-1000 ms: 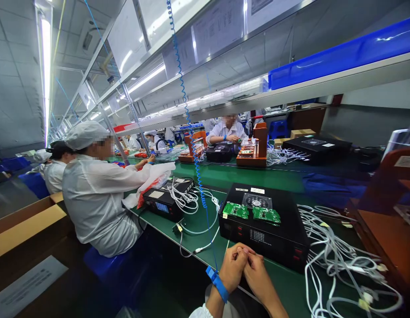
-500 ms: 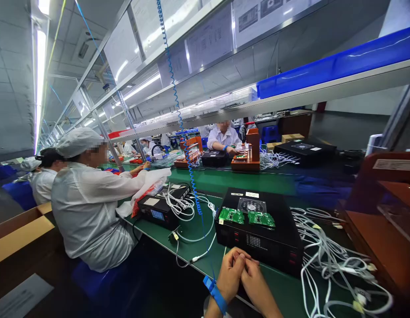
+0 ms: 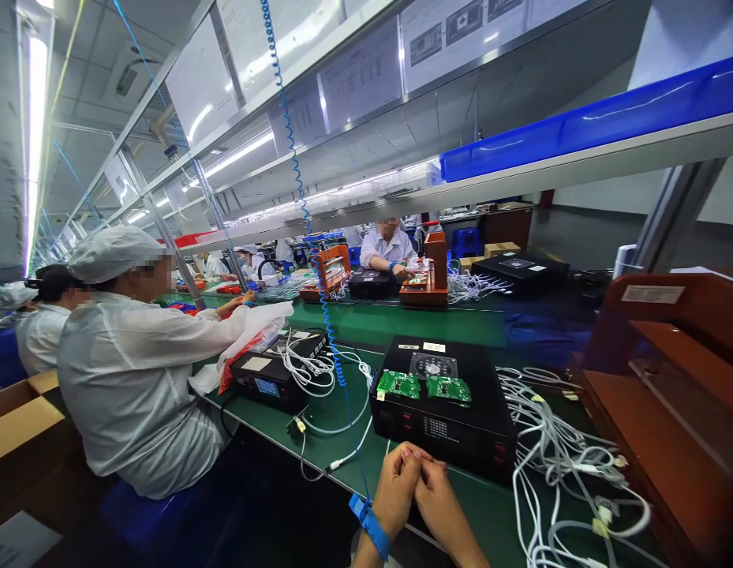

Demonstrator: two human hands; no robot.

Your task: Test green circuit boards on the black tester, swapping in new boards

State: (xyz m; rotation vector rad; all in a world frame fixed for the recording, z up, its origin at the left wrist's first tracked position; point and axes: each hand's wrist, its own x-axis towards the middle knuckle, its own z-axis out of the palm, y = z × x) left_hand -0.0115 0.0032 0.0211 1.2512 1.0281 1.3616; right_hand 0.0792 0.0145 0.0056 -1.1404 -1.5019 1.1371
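A long white shelf (image 3: 579, 170) crosses above me, with a blue tray (image 3: 603, 118) on its right part. Under it runs the green tabletop (image 3: 484, 505). To my left sits a person in a white coat and cap (image 3: 135, 371), arms stretched over the work surface. At my far right stands a reddish-brown stand (image 3: 615, 339) with a pale label on its back panel.

In front of me lies a large black box (image 3: 473, 450), a round fan grille in its top. A tangle of white cables (image 3: 561, 442) spreads between it and the stand. Further left is a smaller black box (image 3: 239, 383), its little screen lit, more white cable looped on top.

My left hand (image 3: 397, 485) and right hand (image 3: 440, 505) meet just in front of the large box, fingers curled closed and fingertips together; I can't tell whether anything small is between them. Two green circuit boards (image 3: 449, 389) lie side by side on the large box, near its front edge. A blue strap (image 3: 369, 525) circles my left wrist, a coiled blue cord (image 3: 312, 252) leading up from it.
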